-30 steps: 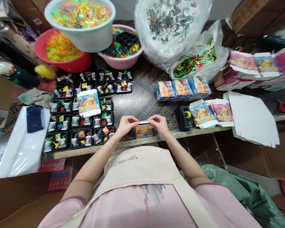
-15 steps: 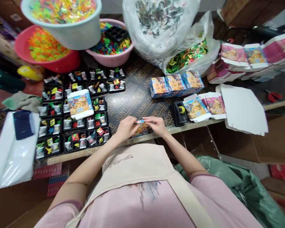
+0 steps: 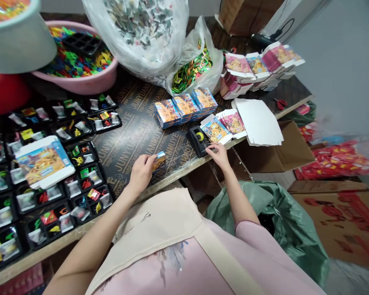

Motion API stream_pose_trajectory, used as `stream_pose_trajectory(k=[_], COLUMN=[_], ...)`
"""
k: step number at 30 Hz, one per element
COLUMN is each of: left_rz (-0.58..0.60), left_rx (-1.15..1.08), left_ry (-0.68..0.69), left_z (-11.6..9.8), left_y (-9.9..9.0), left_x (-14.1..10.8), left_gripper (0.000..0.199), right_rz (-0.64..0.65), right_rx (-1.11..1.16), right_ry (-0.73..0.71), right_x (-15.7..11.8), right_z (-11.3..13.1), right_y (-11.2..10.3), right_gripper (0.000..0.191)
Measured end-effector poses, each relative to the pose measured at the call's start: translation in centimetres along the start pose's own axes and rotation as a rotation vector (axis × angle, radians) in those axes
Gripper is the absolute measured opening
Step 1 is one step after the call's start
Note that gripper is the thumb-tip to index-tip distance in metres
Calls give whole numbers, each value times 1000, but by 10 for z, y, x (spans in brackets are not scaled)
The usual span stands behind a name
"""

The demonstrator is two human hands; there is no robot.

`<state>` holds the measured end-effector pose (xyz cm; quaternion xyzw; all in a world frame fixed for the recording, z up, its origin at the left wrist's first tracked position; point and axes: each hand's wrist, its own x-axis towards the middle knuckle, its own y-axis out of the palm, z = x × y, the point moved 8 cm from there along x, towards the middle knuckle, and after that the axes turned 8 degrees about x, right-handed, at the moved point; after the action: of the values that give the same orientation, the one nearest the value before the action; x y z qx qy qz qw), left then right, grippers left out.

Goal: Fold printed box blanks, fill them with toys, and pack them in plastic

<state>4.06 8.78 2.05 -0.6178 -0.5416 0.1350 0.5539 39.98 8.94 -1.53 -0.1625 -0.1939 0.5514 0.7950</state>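
My left hand [image 3: 142,173] is closed on a small printed cardboard box [image 3: 159,162], which stands on edge near the table's front. To the right, my right hand [image 3: 219,155] pinches the end of the tape at the front of a black tape dispenser [image 3: 194,143]. A yellow-green roll [image 3: 199,136] sits in that dispenser. Behind it are stacks of finished-looking blue and orange boxes [image 3: 186,107]. Flat printed cartons, one blue [image 3: 215,129] and one pink [image 3: 234,123], lie beside the dispenser.
Black compartment trays [image 3: 89,176] with small toys and sachets cover the left side, a flattened carton [image 3: 44,159] on top. A pink tub [image 3: 80,84], a clear bag of wrapped pieces [image 3: 141,53] and a bag of green packets [image 3: 193,69] stand behind. Red scissors [image 3: 280,103] lie right.
My right hand has left the small box and moved right to the tape dispenser. My left hand still holds the box. The camera view has turned to the right.
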Motion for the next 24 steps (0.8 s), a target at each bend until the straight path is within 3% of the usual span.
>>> stream_pose_trajectory(k=[2, 5, 9, 14, 20, 22, 24], left_rz=[-13, -13, -24, -31, -30, 2, 39], left_rx=[27, 30, 39, 19, 3, -15, -44], left_ry=[7, 1, -19, -20, -21, -2, -2], left_z=[0, 3, 6, 5, -3, -8, -9], left_y=[3, 5, 4, 4, 3, 3, 4], left_x=[-2, -4, -6, -8, -9, -9, -9], left_gripper=[26, 28, 28, 29, 28, 29, 30], right_rz=[-15, -143, -274, -261, -480, -388, -79], right_rx=[35, 134, 314, 288, 410, 524, 684], right_ry=[-26, -12, 148, 204, 195, 255, 373], right_x=[-1, -12, -35, -45, -59, -66, -74], right_z=[5, 9, -12, -33, -21, -3, 25], right_y=[3, -1, -3, 5, 2, 25, 73], right_gripper=[13, 15, 22, 28, 34, 33, 34])
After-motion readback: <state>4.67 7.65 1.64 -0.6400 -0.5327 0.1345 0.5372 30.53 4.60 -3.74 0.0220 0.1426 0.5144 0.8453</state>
